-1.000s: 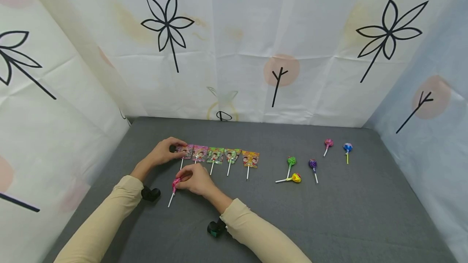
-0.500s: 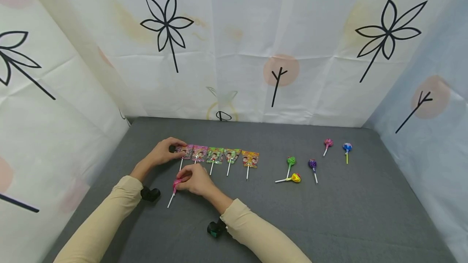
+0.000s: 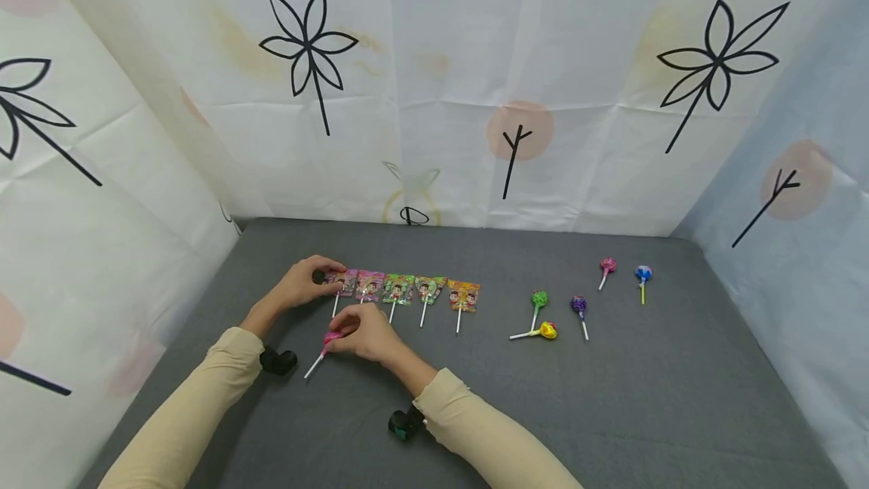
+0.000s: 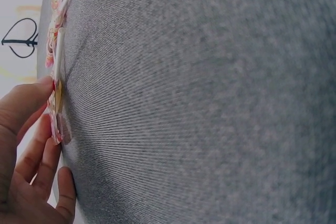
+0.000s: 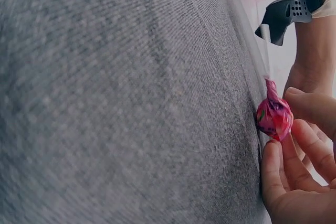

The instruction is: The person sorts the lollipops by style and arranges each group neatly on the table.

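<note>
My left hand [image 3: 303, 283] is at the left end of a row of flat-wrapped lollipops. Its thumb and fingertips pinch the edge of the leftmost lollipop [image 4: 55, 103], which has a pink wrapper and a white stick. Just in front of that row, my right hand [image 3: 367, 333] holds a round pink lollipop [image 5: 275, 114] between thumb and fingertips. The white stick of this one points down and left in the head view. Beside the leftmost lollipop lie a pink flat lollipop [image 3: 370, 284], two green flat ones [image 3: 397, 287] and an orange flat one [image 3: 465, 296].
To the right lie round lollipops: green [image 3: 539, 299], yellow [image 3: 548, 330], purple [image 3: 578, 304], pink [image 3: 607, 266] and blue [image 3: 643, 272]. The yellow one's stick meets the green one's. Printed white cloth [image 3: 441, 96] walls the grey tabletop [image 3: 645, 398] at the back and sides.
The round pink lollipop has tilted in my right hand, its stick end swinging left and slightly up. My left hand stays at the leftmost flat lollipop.
</note>
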The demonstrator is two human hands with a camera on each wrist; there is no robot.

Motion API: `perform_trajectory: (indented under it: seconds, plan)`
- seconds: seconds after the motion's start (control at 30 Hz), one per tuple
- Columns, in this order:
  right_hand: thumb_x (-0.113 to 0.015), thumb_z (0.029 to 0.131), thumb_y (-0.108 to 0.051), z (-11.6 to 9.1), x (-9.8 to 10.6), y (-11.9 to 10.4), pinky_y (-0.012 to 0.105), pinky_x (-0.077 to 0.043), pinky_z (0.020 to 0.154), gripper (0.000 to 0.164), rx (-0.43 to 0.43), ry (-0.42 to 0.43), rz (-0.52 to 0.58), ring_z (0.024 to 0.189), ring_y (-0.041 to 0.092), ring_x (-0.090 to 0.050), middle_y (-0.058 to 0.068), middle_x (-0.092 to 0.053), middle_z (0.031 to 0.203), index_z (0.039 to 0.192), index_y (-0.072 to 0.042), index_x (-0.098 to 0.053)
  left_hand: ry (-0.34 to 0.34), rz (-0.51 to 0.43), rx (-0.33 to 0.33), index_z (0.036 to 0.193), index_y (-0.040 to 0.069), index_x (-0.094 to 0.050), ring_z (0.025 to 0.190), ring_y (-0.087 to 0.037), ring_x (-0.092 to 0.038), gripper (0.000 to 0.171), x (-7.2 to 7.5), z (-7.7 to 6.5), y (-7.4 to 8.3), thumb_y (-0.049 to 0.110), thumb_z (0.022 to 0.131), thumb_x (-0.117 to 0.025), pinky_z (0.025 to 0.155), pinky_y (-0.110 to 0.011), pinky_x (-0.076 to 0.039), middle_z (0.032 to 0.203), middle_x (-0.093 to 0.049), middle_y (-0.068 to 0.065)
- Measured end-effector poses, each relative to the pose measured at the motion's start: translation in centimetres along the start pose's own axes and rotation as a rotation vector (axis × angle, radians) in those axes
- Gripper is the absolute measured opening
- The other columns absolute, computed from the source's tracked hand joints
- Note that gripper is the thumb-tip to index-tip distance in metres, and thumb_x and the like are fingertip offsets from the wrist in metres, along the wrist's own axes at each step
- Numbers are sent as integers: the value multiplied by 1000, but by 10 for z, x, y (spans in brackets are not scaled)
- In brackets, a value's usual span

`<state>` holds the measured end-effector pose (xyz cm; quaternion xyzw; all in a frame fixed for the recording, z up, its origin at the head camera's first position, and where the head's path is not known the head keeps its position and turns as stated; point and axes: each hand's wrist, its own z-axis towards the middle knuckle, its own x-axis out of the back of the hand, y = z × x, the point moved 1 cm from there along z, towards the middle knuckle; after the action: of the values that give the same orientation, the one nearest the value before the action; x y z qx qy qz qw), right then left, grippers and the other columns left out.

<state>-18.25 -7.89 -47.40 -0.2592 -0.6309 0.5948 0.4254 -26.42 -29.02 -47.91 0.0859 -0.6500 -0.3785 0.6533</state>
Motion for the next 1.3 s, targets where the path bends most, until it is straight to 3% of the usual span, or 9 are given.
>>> perform_trajectory:
  seconds: [0.43, 0.67, 0.87, 1.3]
  plan:
    - [-84, 82, 2, -3, 8, -1, 22, -49, 77, 22, 22, -28, 29, 98, 34, -68, 16, -71, 100, 101, 6, -74, 66, -35, -51, 120, 1, -71, 108, -37, -59, 35, 1, -2, -1, 13, 89, -81, 93, -58, -42, 115, -65, -17]
    - [-83, 84, 1, -8, 15, -2, 27, -51, 84, 28, 68, -62, 58, 103, 38, -66, 21, -69, 107, 108, 9, -72, 54, -32, -40, 124, 1, -69, 113, -38, -59, 38, 5, -7, 2, 15, 91, -80, 96, -60, -41, 120, -65, -18]
    - [-80, 88, -2, -15, 30, -4, 44, -49, 96, 34, 91, -110, 89, 112, 40, -63, 24, -65, 119, 117, 10, -68, 37, -39, -68, 124, 0, -68, 105, -36, -64, 38, 10, -22, 4, 13, 91, -80, 87, -57, -49, 117, -67, -17]
    - [-75, 92, 1, -39, 82, -5, 32, -51, 90, 35, 55, -154, 178, 117, 45, -59, 28, -60, 126, 124, 8, -63, -91, -107, -84, 125, 2, -68, 100, -27, -65, 40, 16, -61, 23, 16, 90, -81, 77, -40, -53, 119, -67, -10]
